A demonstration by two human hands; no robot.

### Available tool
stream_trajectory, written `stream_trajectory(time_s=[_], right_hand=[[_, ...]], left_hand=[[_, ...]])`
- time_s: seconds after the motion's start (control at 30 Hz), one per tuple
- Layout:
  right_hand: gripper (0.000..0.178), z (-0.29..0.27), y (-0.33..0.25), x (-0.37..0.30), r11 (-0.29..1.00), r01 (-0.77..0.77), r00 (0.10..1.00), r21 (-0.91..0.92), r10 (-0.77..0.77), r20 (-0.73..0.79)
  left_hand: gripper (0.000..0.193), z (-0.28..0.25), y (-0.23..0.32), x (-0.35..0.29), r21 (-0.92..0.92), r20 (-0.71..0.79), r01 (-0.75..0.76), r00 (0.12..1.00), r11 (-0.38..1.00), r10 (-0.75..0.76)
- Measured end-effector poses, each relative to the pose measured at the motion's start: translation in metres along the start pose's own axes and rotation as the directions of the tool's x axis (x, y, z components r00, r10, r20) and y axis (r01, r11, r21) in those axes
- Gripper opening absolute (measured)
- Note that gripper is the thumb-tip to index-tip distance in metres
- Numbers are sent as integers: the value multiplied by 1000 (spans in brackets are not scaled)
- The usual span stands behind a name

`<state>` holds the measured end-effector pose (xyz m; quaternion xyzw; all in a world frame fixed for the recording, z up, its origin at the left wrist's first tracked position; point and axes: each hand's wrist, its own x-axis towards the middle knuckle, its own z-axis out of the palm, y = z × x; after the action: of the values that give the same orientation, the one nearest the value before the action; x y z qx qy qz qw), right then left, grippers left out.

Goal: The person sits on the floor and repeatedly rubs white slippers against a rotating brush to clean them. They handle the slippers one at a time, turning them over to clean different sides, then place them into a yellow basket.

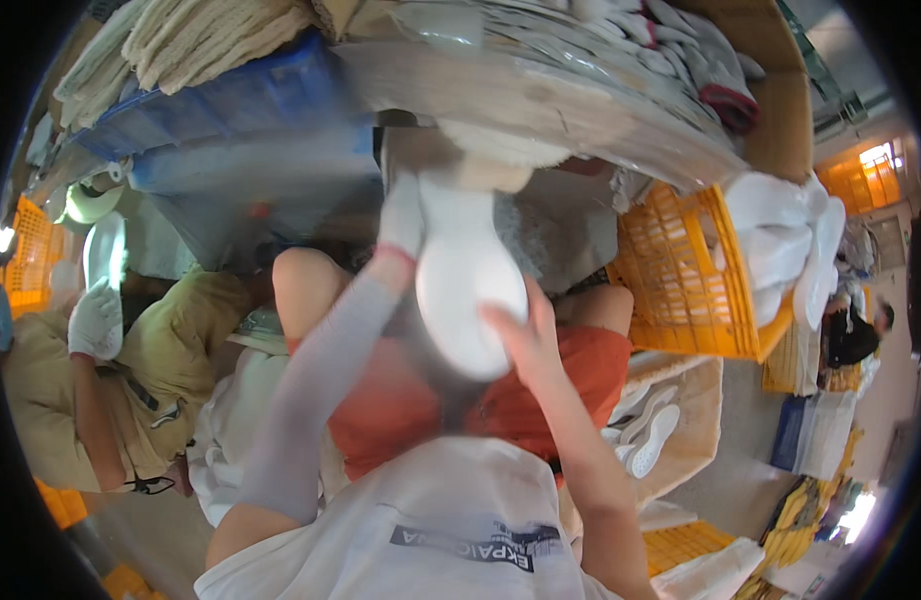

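Note:
A white shoe sole (470, 275) is held upright in front of my lap, its wide end toward me. My left hand (405, 218), in a white glove with a red cuff, is closed on the sole's far left edge; its fingers are partly blurred. My bare right hand (525, 335) grips the near right edge, thumb on the white face and the other fingers hidden behind. The sole's far end meets or overlaps a pale, fuzzy, rounded piece (500, 150) under the bench edge. Whether they touch I cannot tell.
An orange crate (670, 270) of white soles stands at the right, above a box (700, 430) holding more soles. Gloves fill a cardboard box (780, 110) on the bench. Left, beyond a blue bin (230, 110), a co-worker's gloved hand (98, 318) holds another sole.

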<state>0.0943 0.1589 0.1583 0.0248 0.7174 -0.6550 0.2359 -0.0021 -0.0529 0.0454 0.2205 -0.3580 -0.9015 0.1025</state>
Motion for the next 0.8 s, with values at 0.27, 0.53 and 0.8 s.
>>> stream_trajectory(time_s=[0.27, 0.53, 0.8], right_hand=[[60, -3, 22, -20, 969, 240, 969, 54, -236, -77], [61, -27, 44, -66, 887, 284, 945, -364, -322, -48], [61, -27, 21, -34, 641, 425, 903, -639, -354, 245]], left_hand=[[43, 12, -10, -4, 0, 128, -213, 969, 977, 211], [56, 10, -40, -23, -91, 330, 267, 917, 959, -224], [59, 17, -57, -24, -181, 124, 378, 925, 908, -360]])
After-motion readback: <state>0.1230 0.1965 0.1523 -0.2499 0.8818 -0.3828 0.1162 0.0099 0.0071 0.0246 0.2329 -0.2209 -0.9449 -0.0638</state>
